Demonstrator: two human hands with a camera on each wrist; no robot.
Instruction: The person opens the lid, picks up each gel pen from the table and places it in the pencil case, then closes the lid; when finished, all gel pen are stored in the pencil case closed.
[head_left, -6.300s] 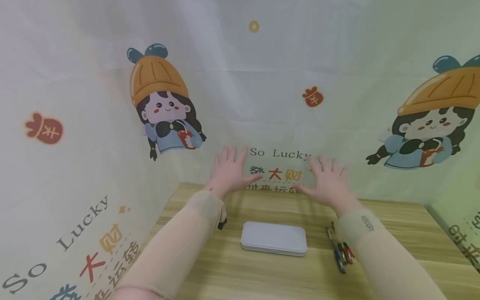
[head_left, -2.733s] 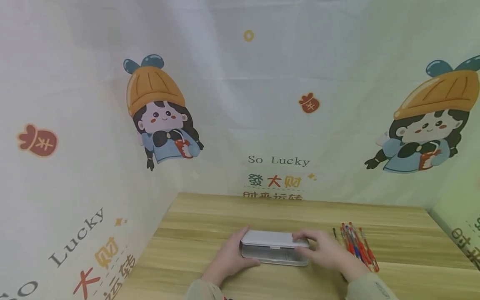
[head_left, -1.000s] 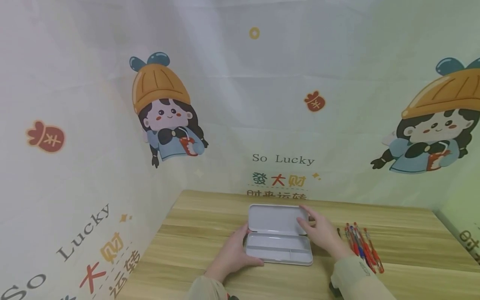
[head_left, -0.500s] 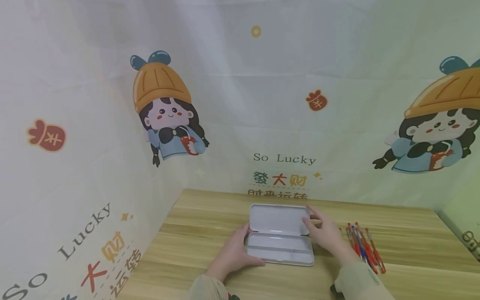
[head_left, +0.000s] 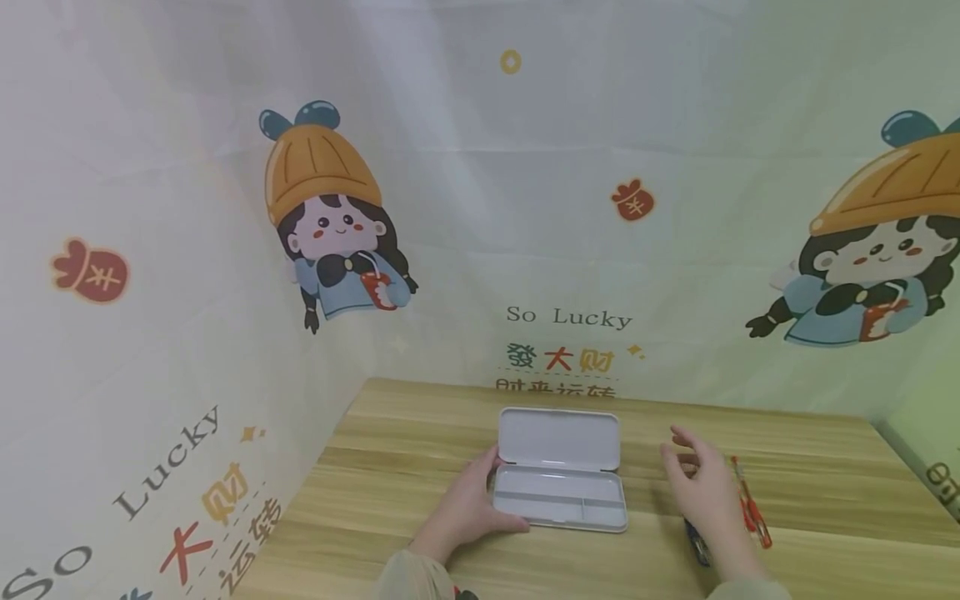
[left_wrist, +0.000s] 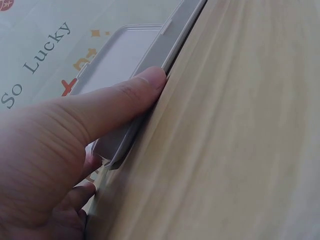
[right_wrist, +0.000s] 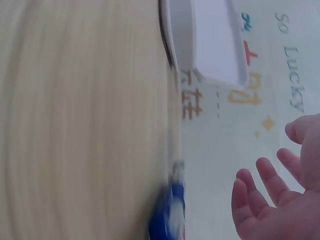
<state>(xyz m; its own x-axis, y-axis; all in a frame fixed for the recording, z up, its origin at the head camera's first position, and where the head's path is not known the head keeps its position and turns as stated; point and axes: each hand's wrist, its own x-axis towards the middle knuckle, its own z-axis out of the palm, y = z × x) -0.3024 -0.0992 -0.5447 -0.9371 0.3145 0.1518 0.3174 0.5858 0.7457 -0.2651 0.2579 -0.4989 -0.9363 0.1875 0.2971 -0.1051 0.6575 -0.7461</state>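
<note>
A white pencil case [head_left: 558,510] stands on the wooden table with its lid [head_left: 558,437] tipped back, showing bare compartments inside. My left hand [head_left: 468,504] grips its left end. In the left wrist view, the thumb [left_wrist: 120,102] lies along the front edge of the case, and the other fingers go behind the end. To the right of the case, my right hand [head_left: 705,492] hovers over the pens with loosely bent fingers and nothing in them. A red pen [head_left: 750,504] shows beyond that hand, and a dark blue pen [head_left: 697,546] pokes out below it; other pens are hidden.
The table [head_left: 420,433] ends at a pale printed cloth [head_left: 450,208] that hangs at the back and sides. In the right wrist view, a blurred blue pen [right_wrist: 167,217] lies near the bottom, below the case.
The case, first closed, now has its lid folded back. In the last half second my right hand has left the lid and moved right over the pens. My left hand has stayed on the case.
</note>
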